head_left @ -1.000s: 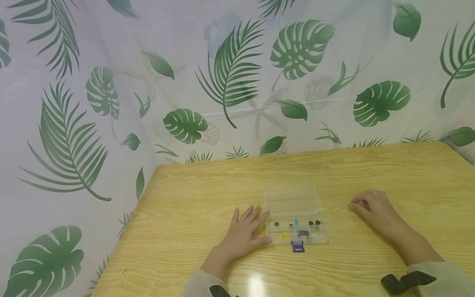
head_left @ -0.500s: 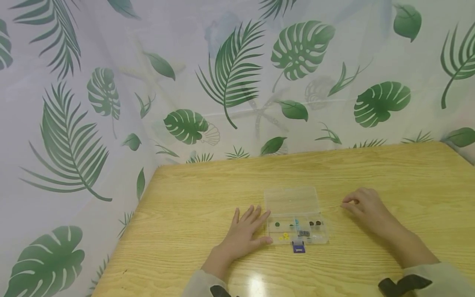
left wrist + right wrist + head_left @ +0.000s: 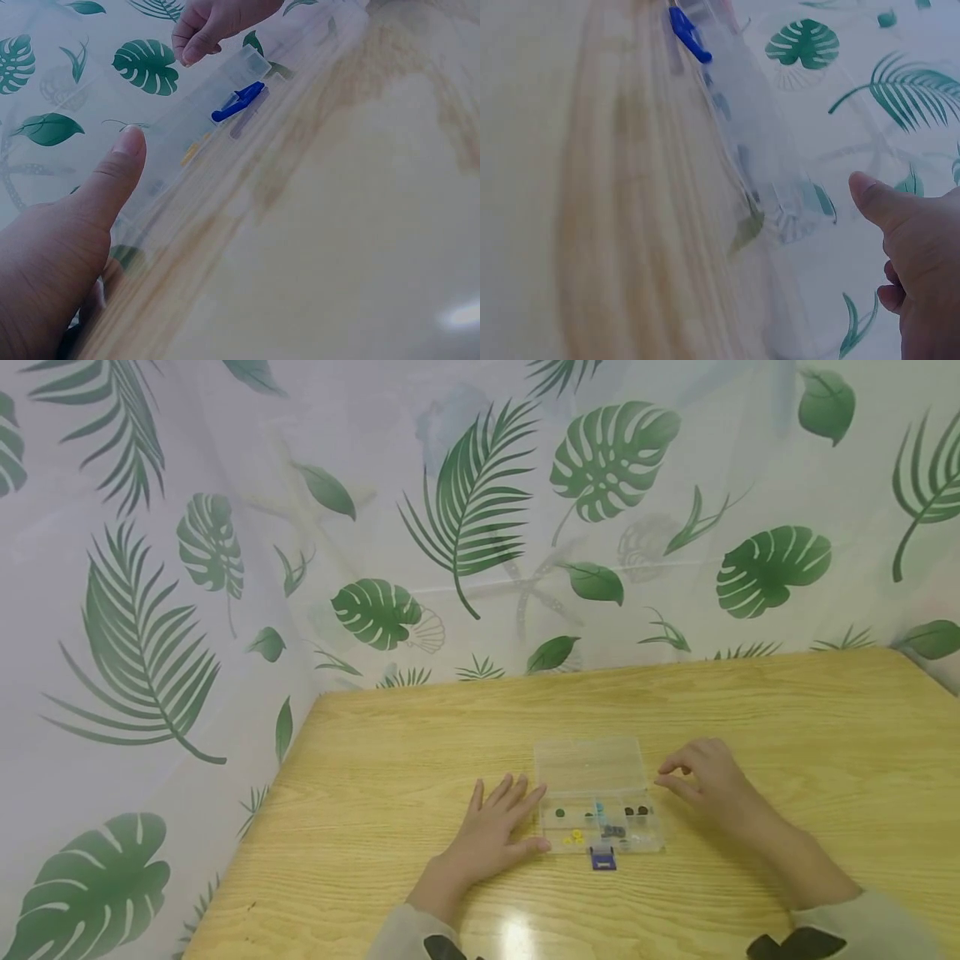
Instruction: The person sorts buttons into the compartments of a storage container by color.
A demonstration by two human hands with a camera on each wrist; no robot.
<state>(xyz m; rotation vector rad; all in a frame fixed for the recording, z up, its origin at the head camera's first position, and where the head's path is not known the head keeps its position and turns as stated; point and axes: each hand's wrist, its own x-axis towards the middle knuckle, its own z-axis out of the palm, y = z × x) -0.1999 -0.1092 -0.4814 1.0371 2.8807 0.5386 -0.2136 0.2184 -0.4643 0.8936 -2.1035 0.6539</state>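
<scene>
A clear plastic compartment box [image 3: 551, 847] lies on the table with its transparent lid [image 3: 590, 764] folded back. Inside are small pieces: yellow ones [image 3: 576, 836], dark round ones [image 3: 636, 811], grey ones [image 3: 613, 831], a green one [image 3: 560, 813] and light blue ones [image 3: 600, 808]. A blue latch [image 3: 603, 860] hangs at its front. My left hand [image 3: 491, 835] lies with fingers spread, thumb and fingertips at the box's left side. My right hand [image 3: 712, 781] hovers just right of the box, fingers loosely bent, a gap between thumb and forefinger. Nothing shows between them.
The box stands on a wood-grain table [image 3: 360, 777]. Behind and to the left hangs a white curtain [image 3: 480, 527] printed with green leaves. Dark straps [image 3: 798, 943] sit over the pale sleeves at both wrists.
My right hand has moved left toward the box, and its thumb and forefinger have parted a little. The left hand and the box have stayed in place.
</scene>
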